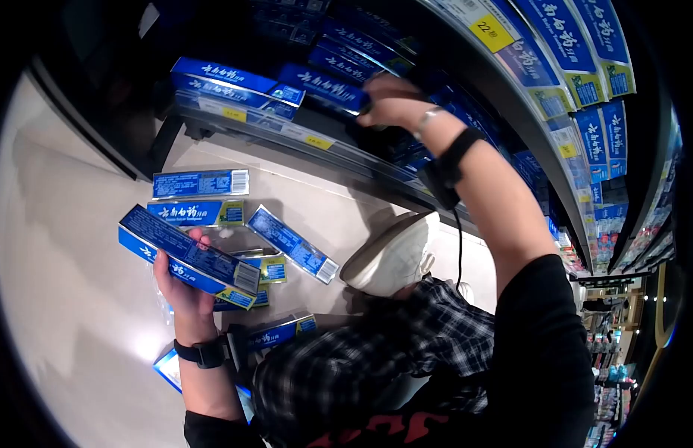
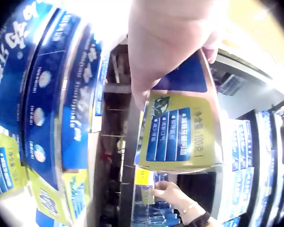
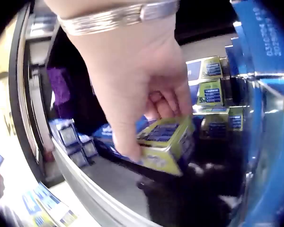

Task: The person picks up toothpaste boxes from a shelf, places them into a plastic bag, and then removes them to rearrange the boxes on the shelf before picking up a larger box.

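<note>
My left hand (image 1: pixel 186 287) grips a blue toothpaste box (image 1: pixel 189 250) above the floor, fingers on one side and thumb on the other. The left wrist view shows this hand (image 2: pixel 173 42) over the box's yellow-green end (image 2: pixel 180 137). Inside the lower shelf, my right hand (image 1: pixel 395 103) holds another blue toothpaste box (image 1: pixel 324 86) near its end. Up close in the right wrist view, the thumb and fingers of that hand (image 3: pixel 128 75) pinch the box (image 3: pixel 163 142) at its yellow-green end, its far part running back along the shelf.
Several toothpaste boxes (image 1: pixel 292 243) lie on the pale floor (image 1: pixel 70 224) below the left hand. More stacked boxes (image 1: pixel 238 86) stand along the shelf edge (image 1: pixel 283 134), which bears yellow price tags. Hanging packs (image 1: pixel 585 52) line the upper right. A white shoe (image 1: pixel 387 257) stands close to the shelf.
</note>
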### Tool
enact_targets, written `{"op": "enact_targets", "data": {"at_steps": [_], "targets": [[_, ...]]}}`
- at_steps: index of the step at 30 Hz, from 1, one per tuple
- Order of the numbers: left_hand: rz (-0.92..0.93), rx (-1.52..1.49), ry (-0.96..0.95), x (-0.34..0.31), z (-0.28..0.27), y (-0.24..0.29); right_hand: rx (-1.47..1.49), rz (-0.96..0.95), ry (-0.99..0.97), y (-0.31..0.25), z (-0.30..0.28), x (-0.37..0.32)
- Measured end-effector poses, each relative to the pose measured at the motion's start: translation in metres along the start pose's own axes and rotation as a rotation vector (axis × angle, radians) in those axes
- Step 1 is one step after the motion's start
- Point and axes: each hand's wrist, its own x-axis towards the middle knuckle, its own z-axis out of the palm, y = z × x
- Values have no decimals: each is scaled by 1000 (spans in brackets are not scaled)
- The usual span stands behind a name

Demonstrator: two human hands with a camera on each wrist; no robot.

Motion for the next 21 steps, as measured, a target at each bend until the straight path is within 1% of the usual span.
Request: {"op": "enact_targets", "data": {"at_steps": [1, 3, 5, 6, 9, 11, 12, 13, 16, 18, 19, 20, 21], "targets": [[7, -6, -31, -4, 5, 5, -44, 12, 82, 2, -13, -11], [19, -47, -90, -9, 18, 9, 58, 244, 74, 4, -34, -23], [29, -111, -154, -9, 37, 6, 22, 229, 444, 34, -12, -22], [-35, -137, -82, -12, 49, 1, -57, 169, 568, 49, -4, -18], [-170, -279, -226, -2, 58, -27, 97, 120, 672, 64, 5, -3], [-242, -219, -332, 8, 66, -47, 28, 195, 650, 71, 8, 14], [-292, -210, -319, 13, 78, -51, -33, 239, 633, 69, 5, 18], [-274, -197, -227, 17, 96, -53, -91, 277, 618, 66, 3, 26], [-230, -25, -210, 30, 106, -63, -147, 73, 832, 74, 7, 43], [-212, 116, -204, 35, 113, -63, 734, 89, 796, 65, 5, 48], [-219, 51, -154, 35, 117, -65, 1170, 101, 733, 58, -1, 44], [-223, -13, -106, 35, 122, -67, 967, 118, 752, 54, -5, 38], [-228, -74, -61, 35, 124, -68, 749, 131, 867, 38, -21, 22]]}}
